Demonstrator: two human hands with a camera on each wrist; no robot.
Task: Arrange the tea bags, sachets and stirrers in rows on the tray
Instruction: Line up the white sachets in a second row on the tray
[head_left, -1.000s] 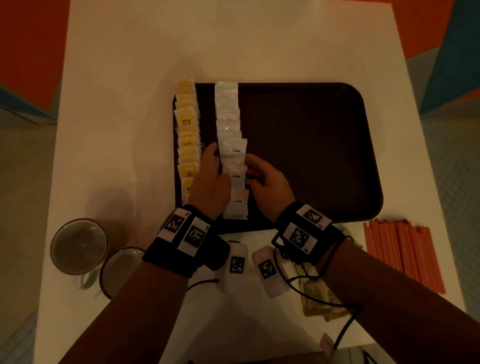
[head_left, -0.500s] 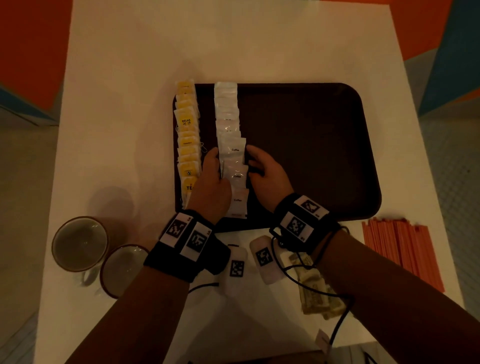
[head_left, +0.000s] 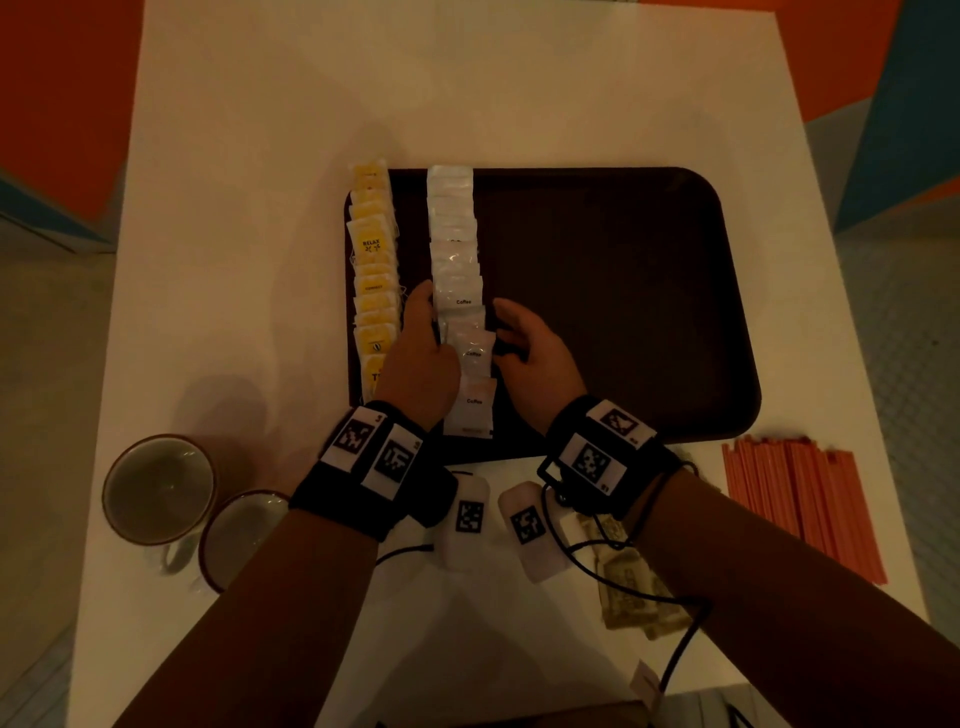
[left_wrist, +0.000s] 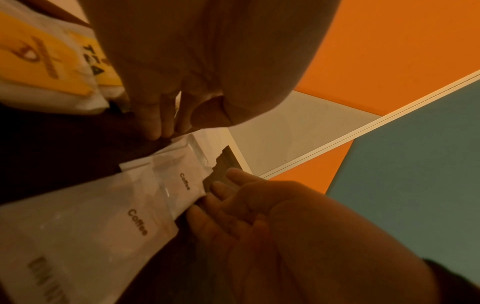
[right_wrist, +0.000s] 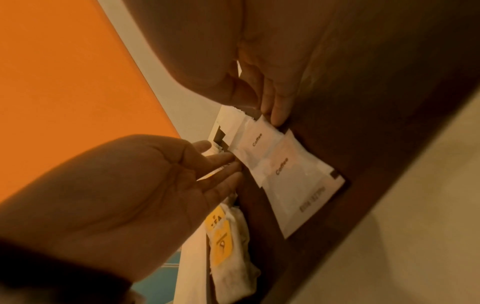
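Observation:
A dark brown tray (head_left: 597, 286) holds a row of yellow tea bags (head_left: 371, 270) along its left edge. Beside it runs a row of overlapping white coffee sachets (head_left: 454, 270). My left hand (head_left: 423, 312) touches the left side of the sachet row with straight fingers (left_wrist: 158, 125). My right hand (head_left: 506, 322) touches the row's right side, fingers (right_wrist: 279, 113) straight against a sachet (right_wrist: 259, 139). Neither hand holds anything. Orange stirrers (head_left: 800, 504) lie in a bundle on the table right of the tray.
Two cups (head_left: 158, 488) (head_left: 239, 535) stand at the table's near left. A small heap of brownish sachets (head_left: 628, 597) lies on the white table (head_left: 260, 156) under my right forearm. The tray's right half is bare.
Both hands have stayed against the two sides of the sachet row, shifting only slightly. The sachets lie much as before.

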